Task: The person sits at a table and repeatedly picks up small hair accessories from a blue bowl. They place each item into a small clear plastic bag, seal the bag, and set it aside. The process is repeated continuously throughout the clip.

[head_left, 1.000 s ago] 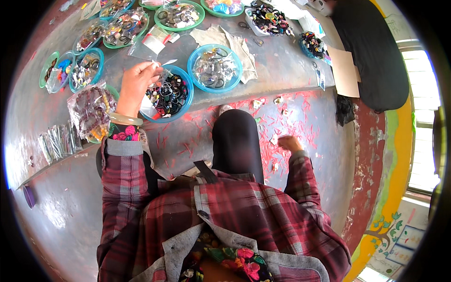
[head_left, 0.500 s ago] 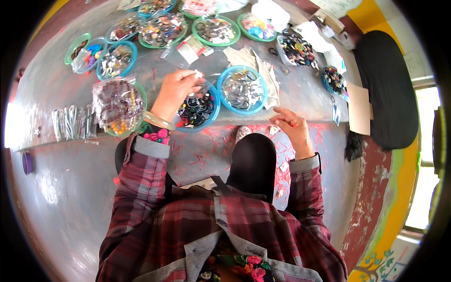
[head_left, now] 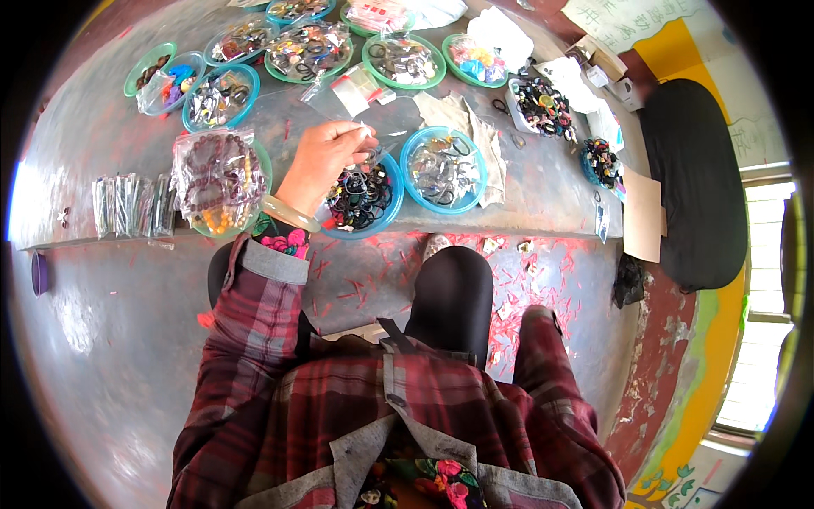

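My left hand (head_left: 329,159), with a pale bangle (head_left: 290,214) at the wrist, is raised over the left side of a blue bowl of dark hair ties (head_left: 363,193). Its thumb and fingers are pinched together around a small white piece (head_left: 365,130), too small to identify. Close by on the right stands a blue bowl of clear packets (head_left: 444,170), some with black hair ties. My right hand is out of sight; only the right sleeve (head_left: 543,335) shows, low beside my knee.
Left of my hand, bagged bead bracelets (head_left: 219,174) lie on a green bowl, beside a row of slim packets (head_left: 131,205). Several bowls of packets, such as a green one (head_left: 404,61), line the back. A grey cloth (head_left: 483,153) lies right; red scraps (head_left: 530,271) litter the floor.
My right hand has dropped from beside the table's front edge and left the view. My left hand stays over the bowl, still pinching the small white piece. The whole view has shifted slightly.
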A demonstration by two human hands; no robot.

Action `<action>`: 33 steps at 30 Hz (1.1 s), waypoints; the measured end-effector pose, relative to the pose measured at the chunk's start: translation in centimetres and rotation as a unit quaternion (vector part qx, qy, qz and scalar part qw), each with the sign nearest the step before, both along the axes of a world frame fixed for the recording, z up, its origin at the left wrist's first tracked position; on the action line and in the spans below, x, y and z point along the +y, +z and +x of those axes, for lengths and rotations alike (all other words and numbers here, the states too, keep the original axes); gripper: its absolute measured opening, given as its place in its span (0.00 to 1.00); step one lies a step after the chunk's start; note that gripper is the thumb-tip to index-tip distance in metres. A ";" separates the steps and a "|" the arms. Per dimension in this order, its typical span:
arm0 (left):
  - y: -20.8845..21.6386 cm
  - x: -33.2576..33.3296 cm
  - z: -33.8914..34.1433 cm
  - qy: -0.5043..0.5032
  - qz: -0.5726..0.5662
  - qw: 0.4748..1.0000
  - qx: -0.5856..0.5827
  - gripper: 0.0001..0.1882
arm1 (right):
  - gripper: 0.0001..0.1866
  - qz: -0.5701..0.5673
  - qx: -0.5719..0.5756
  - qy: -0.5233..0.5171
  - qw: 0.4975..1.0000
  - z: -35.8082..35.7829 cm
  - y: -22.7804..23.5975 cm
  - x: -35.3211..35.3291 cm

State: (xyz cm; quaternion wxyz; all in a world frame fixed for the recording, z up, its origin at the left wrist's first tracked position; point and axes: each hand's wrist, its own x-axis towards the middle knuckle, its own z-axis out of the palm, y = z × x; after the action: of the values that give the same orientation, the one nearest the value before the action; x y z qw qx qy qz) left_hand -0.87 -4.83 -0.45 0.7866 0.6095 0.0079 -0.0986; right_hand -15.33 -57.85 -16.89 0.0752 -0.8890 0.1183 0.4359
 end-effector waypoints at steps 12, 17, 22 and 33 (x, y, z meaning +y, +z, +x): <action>-1.6 -0.3 0.4 -0.002 0.019 1.000 -0.010 0.14 | 0.13 0.259 -0.504 -0.040 0.823 5.8 16.3 16.5; -1.0 0.2 0.2 0.012 -0.021 1.000 -0.012 0.13 | 0.09 0.355 -0.540 0.063 0.761 9.0 18.4 22.9; -0.5 0.0 0.1 0.031 -0.092 0.995 -0.001 0.12 | 0.11 0.559 -0.393 -0.181 0.708 13.2 20.1 30.5; 0.2 0.9 -0.2 0.067 -0.142 0.987 0.010 0.12 | 0.10 0.651 -0.216 -0.197 0.701 17.4 17.4 37.0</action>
State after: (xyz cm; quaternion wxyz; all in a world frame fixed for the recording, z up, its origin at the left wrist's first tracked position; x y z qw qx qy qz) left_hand -1.09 -3.95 -0.26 0.8701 0.4883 0.0425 -0.0523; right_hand 2.07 -20.87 0.56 0.7426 -0.6450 -0.0423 0.1755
